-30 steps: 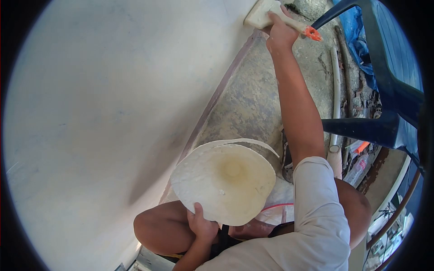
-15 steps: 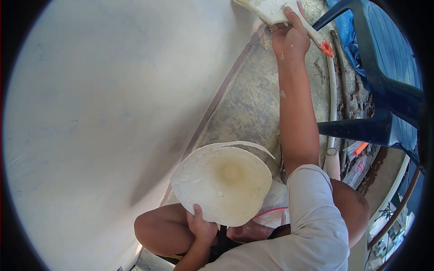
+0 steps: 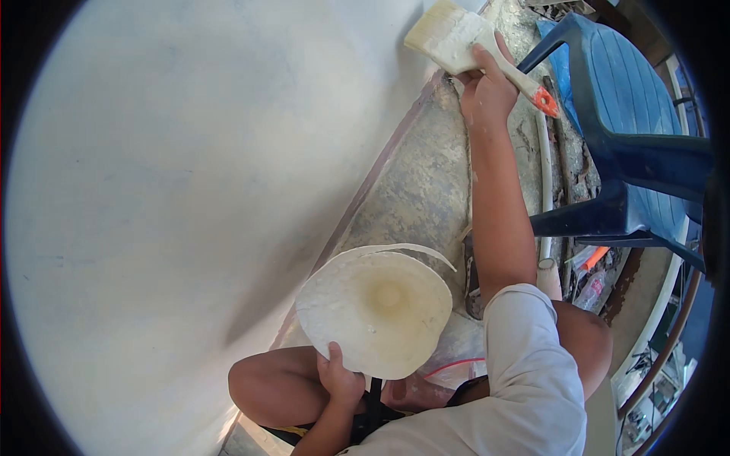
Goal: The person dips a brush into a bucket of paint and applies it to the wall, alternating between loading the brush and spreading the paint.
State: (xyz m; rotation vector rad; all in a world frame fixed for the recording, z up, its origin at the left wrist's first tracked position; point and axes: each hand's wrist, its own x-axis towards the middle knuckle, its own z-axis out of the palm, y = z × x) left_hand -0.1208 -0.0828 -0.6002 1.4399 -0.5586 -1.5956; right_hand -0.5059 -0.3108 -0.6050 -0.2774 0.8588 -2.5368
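A wide paintbrush (image 3: 450,38) is in my right hand (image 3: 489,91), gripped around its pale handle, which ends in an orange tip. Its bristles point up and left, close to the white wall (image 3: 175,167). My left hand (image 3: 339,377) grips the near rim of a round, shallow whitish bowl (image 3: 372,311), thumb over the edge. Yellowish liquid or residue shows at the bowl's centre. A thin curved strip (image 3: 414,248) stands out along the bowl's far edge. The bowl is held above my lap.
A blue plastic chair (image 3: 608,152) stands to the right. Beside it a pale pipe (image 3: 545,182) runs along the concrete floor (image 3: 414,182). A clear plastic bottle (image 3: 591,290) and an orange object (image 3: 595,258) lie among litter. Blue sheeting (image 3: 560,72) shows behind the chair.
The paintbrush and my right hand sit lower in view, and more of the bristles shows. The bowl has shifted slightly, still in my left hand. The chair appears shifted left as the view changed.
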